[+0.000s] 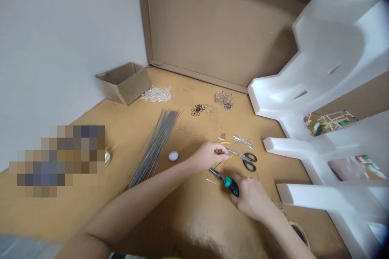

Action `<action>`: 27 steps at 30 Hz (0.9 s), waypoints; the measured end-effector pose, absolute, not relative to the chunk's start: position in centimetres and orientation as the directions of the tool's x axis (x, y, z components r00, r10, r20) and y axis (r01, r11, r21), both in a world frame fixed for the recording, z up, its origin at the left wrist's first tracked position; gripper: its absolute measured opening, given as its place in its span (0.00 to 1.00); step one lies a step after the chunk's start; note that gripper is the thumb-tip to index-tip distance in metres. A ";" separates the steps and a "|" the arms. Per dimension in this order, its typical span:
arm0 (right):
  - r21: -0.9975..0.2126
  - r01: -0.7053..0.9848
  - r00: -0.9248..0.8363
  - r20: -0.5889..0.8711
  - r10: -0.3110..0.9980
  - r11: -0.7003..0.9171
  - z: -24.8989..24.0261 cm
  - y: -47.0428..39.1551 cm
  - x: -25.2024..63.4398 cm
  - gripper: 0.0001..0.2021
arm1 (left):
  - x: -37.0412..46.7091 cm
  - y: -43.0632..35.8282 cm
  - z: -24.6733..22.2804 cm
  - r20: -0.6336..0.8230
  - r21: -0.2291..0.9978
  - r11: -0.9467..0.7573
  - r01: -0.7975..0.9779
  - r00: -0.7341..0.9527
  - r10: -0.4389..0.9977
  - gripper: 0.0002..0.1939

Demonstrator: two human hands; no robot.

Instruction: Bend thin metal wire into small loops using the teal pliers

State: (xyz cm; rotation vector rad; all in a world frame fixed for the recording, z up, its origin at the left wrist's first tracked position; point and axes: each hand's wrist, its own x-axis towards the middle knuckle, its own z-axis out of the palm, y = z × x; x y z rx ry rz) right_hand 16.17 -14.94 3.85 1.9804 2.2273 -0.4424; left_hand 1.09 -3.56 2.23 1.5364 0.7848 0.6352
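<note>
My right hand (251,195) is wrapped around a pair of pliers (230,184) with black and teal handles. The metal jaws point up and left, just below my left hand (212,156). The fingertips of that left hand are pinched together on what looks like a thin piece of wire, mostly hidden. Right beside them lie scissors (249,162) with black handles, blades toward the fingers. Short cut wires (242,141) are heaped behind the scissors. To the left rests a long bundle of thin grey wires (156,145), and a small round dish (173,156) sits between it and my hand.
Clear rings (157,93) are piled beside an open cardboard box (127,85). Black rings (198,109) and a tangle of small wire pieces (224,99) lie farther back. A tall cardboard panel (219,28) closes the rear; a white moulded structure (328,48) stands along the right.
</note>
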 end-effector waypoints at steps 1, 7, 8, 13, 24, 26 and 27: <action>-0.131 0.987 -0.132 -0.286 0.949 0.097 3.9 -14.9 16.1 0.10 | 1.0 -3.6 2.2 -0.037 0.991 -0.049 0.122 0.621 0.783 0.06; -0.158 0.983 -0.136 -0.301 0.944 0.092 4.0 -14.8 15.9 0.12 | 1.2 -3.8 1.5 -0.106 0.994 0.070 0.081 0.701 0.705 0.08; -0.165 0.982 -0.136 -0.303 0.943 0.089 4.0 -14.8 15.9 0.12 | 1.4 -3.9 1.4 -0.119 0.992 0.112 0.057 0.720 0.684 0.07; -0.213 0.973 -0.148 -0.292 0.945 0.086 4.0 -14.8 15.8 0.15 | 1.8 -4.2 1.3 -0.127 0.984 0.181 0.005 0.730 0.671 0.05; -0.219 0.974 -0.133 -0.324 0.937 0.063 3.5 -14.7 15.9 0.17 | 1.6 -4.3 1.3 -0.158 0.987 0.127 0.099 0.732 0.662 0.12; -0.230 0.971 -0.134 -0.319 0.938 0.060 3.5 -14.8 15.9 0.19 | 1.4 -3.9 1.4 -0.121 0.992 0.102 0.070 0.697 0.707 0.13; -0.240 0.969 -0.138 -0.311 0.940 0.063 3.5 -14.9 15.9 0.21 | 1.3 -3.6 1.5 -0.093 0.995 0.090 0.039 0.668 0.738 0.13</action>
